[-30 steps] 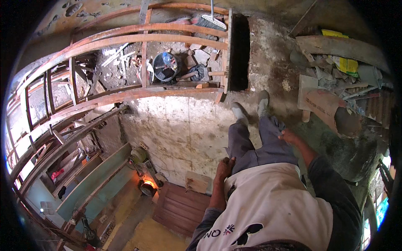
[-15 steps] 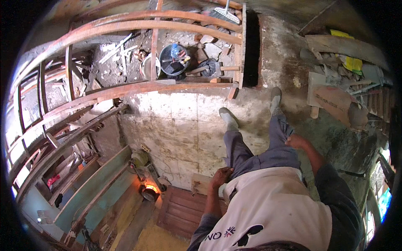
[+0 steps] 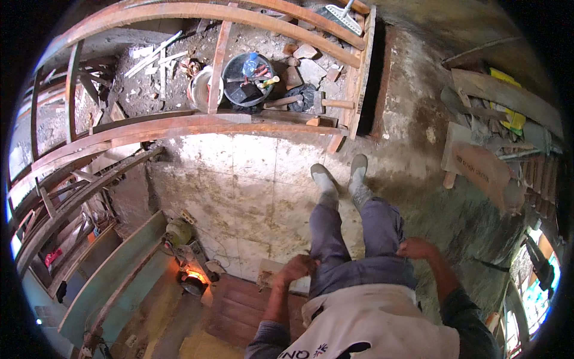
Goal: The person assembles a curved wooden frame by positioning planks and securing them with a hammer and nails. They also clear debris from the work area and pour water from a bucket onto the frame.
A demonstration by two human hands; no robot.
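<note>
My left hand [image 3: 297, 267] is closed at the side of my left thigh, its fingertips pinching the grey-blue trousers [image 3: 329, 242]. On the other leg, my right hand [image 3: 418, 248] has the trouser cloth pinched between its fingers at the outer thigh. Below the trouser legs, my feet in grey shoes [image 3: 323, 175] are close together on the stained concrete floor [image 3: 251, 197]. A light vest [image 3: 371, 314] covers my front.
A wooden frame [image 3: 179, 127] runs across the far side. Behind it stand a dark bucket [image 3: 230, 72] holding a bottle and tools, a pale bucket [image 3: 197, 90], and a hammer [image 3: 318, 102] among rubble. A fire [image 3: 195, 275] glows at lower left. Boards and sacking [image 3: 478, 164] lie at right.
My feet have come together, the right one stepping back and left. Both hands still grip the trousers, the left hand having shifted down and left. The view has shifted slightly.
</note>
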